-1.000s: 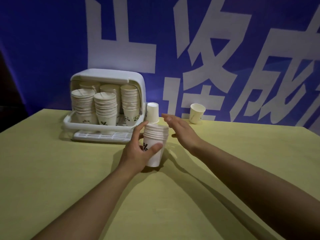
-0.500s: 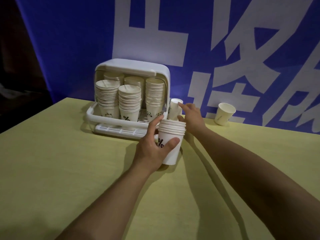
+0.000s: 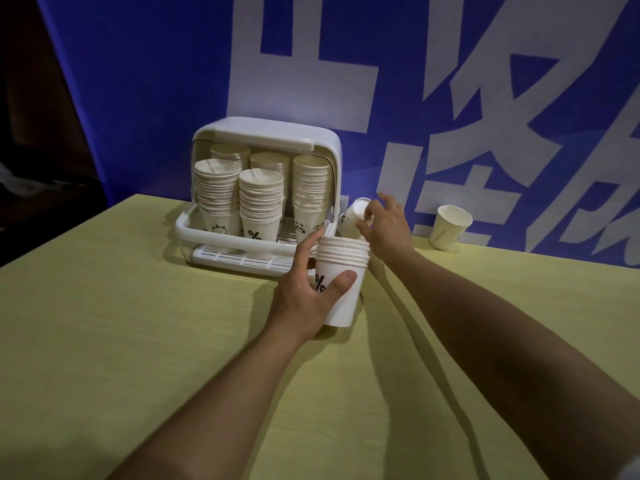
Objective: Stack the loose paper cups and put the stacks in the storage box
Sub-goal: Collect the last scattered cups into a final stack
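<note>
A blue banner (image 3: pixel 138 98) with big white characters fills the top of the frame behind my yellow bench (image 3: pixel 121 341), which spreads across the whole lower half. At centre, against the banner, sits the white storage box (image 3: pixel 266 135), its lid up and five tall stacks of paper cups (image 3: pixel 260 199) standing upright inside it on the ribbed tray. Just below and right of the box, my left hand (image 3: pixel 304 292) is curled round a short stack (image 3: pixel 341 282) marked with a percent sign, thumb across its front, its base on the bench. Just above that stack, my right hand (image 3: pixel 388 226) has its fingers closed on a single tilted cup (image 3: pixel 353 216) beside the box's right wall. Far right, near the banner, one loose cup (image 3: pixel 450 226) stands alone, well apart from both hands.
</note>
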A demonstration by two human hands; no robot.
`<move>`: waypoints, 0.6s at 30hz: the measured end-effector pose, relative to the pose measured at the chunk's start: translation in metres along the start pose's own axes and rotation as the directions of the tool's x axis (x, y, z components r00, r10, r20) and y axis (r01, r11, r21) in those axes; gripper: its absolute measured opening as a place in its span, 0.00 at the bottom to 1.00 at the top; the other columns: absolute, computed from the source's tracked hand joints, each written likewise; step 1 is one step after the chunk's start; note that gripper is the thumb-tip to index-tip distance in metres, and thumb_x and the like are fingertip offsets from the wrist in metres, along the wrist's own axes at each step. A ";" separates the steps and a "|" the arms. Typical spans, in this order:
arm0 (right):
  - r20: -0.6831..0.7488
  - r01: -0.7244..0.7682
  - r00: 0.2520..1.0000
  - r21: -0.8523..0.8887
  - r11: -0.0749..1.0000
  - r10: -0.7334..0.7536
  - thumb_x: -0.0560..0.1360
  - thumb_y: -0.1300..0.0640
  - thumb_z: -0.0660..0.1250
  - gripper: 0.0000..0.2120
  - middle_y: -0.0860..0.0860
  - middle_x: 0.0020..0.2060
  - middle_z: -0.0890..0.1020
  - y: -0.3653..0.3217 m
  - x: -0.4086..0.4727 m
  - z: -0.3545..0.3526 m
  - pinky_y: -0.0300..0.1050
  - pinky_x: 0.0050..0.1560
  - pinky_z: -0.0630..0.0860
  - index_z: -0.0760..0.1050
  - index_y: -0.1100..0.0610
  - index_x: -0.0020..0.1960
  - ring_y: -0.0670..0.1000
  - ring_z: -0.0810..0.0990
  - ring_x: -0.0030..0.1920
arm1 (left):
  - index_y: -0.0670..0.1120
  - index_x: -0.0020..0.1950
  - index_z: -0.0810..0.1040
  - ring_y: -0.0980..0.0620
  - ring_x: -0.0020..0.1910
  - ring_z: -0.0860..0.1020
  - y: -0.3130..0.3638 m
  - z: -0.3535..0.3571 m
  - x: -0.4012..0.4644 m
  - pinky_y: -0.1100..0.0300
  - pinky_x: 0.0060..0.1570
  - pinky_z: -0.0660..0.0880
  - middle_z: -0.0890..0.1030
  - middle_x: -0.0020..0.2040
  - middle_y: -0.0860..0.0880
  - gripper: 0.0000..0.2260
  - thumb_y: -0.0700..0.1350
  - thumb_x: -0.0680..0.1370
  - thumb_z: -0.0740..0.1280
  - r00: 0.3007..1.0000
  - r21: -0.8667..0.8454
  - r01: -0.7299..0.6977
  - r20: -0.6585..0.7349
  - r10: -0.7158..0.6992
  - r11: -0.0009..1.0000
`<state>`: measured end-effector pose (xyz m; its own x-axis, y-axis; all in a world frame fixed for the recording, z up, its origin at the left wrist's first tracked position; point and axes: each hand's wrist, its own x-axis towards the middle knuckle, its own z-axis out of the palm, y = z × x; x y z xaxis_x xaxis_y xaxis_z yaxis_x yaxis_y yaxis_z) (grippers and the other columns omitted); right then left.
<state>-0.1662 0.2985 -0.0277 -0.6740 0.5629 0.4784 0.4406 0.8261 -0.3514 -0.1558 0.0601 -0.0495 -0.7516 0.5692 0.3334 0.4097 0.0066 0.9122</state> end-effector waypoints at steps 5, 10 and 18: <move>-0.077 -0.084 0.992 0.172 0.982 0.098 0.75 0.55 0.74 0.14 0.51 0.58 0.78 0.003 -0.016 -0.021 0.40 0.51 0.74 0.71 0.52 0.54 0.49 0.76 0.52 | 0.75 0.67 0.62 0.57 0.55 0.79 0.002 0.001 -0.004 0.53 0.50 0.81 0.79 0.61 0.53 0.34 0.72 0.63 0.67 0.991 -0.018 0.030 0.129 -0.028 0.999; -0.079 -0.158 0.955 0.678 0.718 0.286 0.75 0.58 0.72 0.26 0.49 0.60 0.72 -0.013 -0.047 -0.062 0.40 0.50 0.80 0.65 0.50 0.68 0.51 0.77 0.56 | 0.75 0.70 0.61 0.55 0.59 0.78 0.005 0.005 -0.009 0.50 0.54 0.80 0.76 0.67 0.54 0.35 0.72 0.64 0.68 0.972 -0.006 0.040 0.231 -0.038 0.999; 0.154 -0.172 0.985 0.803 0.570 0.080 0.79 0.56 0.67 0.03 0.51 0.52 0.78 -0.042 -0.107 -0.093 0.44 0.45 0.81 0.74 0.53 0.51 0.53 0.80 0.51 | 0.81 0.71 0.47 0.55 0.62 0.75 0.008 0.008 -0.012 0.45 0.60 0.78 0.76 0.65 0.52 0.44 0.72 0.62 0.70 0.981 -0.013 0.048 0.188 -0.045 0.999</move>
<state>-0.0574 0.2054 0.0105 -0.7203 0.6160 0.3188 -0.1093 0.3531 -0.9292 -0.1389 0.0597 -0.0481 -0.6587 0.7124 0.2419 0.3663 0.0229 0.9302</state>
